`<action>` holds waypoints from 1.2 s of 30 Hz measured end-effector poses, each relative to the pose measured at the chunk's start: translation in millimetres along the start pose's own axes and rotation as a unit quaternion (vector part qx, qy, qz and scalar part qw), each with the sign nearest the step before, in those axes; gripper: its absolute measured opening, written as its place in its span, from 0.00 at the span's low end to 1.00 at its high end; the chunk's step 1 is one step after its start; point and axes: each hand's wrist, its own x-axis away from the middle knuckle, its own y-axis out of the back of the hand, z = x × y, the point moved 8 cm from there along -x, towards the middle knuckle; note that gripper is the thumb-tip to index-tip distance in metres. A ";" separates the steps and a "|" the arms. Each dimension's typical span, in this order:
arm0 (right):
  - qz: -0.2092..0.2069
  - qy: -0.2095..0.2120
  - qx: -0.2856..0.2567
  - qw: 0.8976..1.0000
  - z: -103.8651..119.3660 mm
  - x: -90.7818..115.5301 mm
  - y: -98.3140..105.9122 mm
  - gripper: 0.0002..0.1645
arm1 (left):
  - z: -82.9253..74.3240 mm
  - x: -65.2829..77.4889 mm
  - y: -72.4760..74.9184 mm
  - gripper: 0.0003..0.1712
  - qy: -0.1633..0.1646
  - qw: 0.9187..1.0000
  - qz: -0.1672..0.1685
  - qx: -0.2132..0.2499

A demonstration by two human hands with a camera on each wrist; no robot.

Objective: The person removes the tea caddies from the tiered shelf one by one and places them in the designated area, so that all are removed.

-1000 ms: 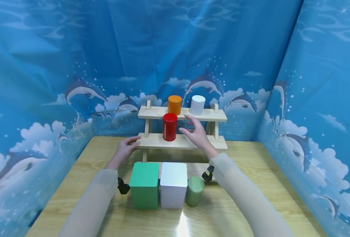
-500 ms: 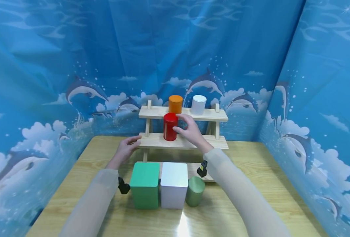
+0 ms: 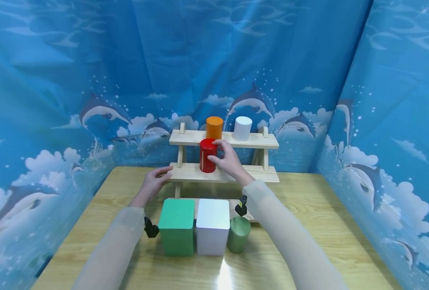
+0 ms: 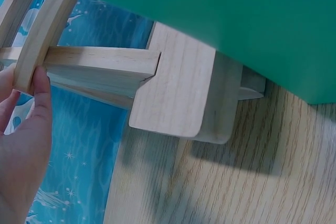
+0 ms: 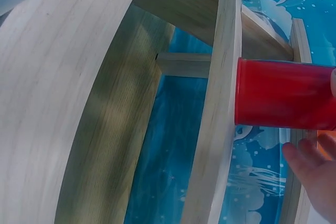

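A red cylinder (image 3: pixel 208 156) stands upright on the middle board of a tiered wooden shelf (image 3: pixel 185 173). My right hand (image 3: pixel 232 162) is at its right side, fingertips by the top rim. In the right wrist view, one fingertip meets the red cylinder (image 5: pixel 289 95) near its top end, while the thumb of the right hand (image 5: pixel 317 174) stays apart from it. My left hand (image 3: pixel 153 183) pinches the left end of the middle board. The left wrist view shows thumb and fingers of the left hand (image 4: pixel 26 145) on either side of that board (image 4: pixel 39 40).
On the top board stand an orange cylinder (image 3: pixel 214 128) and a white cylinder (image 3: pixel 242 128). In front of the shelf, on the wooden table (image 3: pixel 309 225), are a green block (image 3: pixel 177 227), a white block (image 3: pixel 212 227) and a green cylinder (image 3: pixel 238 235). A blue dolphin curtain (image 3: pixel 214 60) hangs behind.
My right hand has moved left, from beside the red cylinder up to it. The left hand has kept its place on the board, and the red cylinder has not moved.
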 end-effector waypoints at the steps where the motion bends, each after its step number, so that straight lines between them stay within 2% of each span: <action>1: -0.002 -0.003 -0.003 1.000 0.2 -0.2 -0.5 0.27 | 0.1 0.1 0.2 0.27 0.000 1.000 0.000 -0.003; 14: -0.032 -0.006 -0.006 0.999 4.1 -2.9 -1.0 0.24 | -1.0 -0.5 0.8 0.27 -0.004 1.000 0.003 0.000; 19: -0.041 0.001 -0.011 0.999 5.0 -1.0 -0.4 0.23 | -2.2 1.1 -0.5 0.27 0.004 1.000 0.005 0.012; 23: -0.047 0.017 -0.024 0.998 7.4 2.2 1.4 0.22 | -11.9 8.6 -5.1 0.26 0.013 1.000 0.008 0.017; 29: -0.052 0.045 -0.040 0.997 8.5 8.4 6.1 0.22 | -4.6 3.7 -2.5 0.27 -0.002 1.000 0.006 0.013; 36: -0.060 0.039 -0.047 0.996 1.7 17.6 13.7 0.24 | -2.2 2.7 -1.8 0.27 -0.004 1.000 0.004 0.013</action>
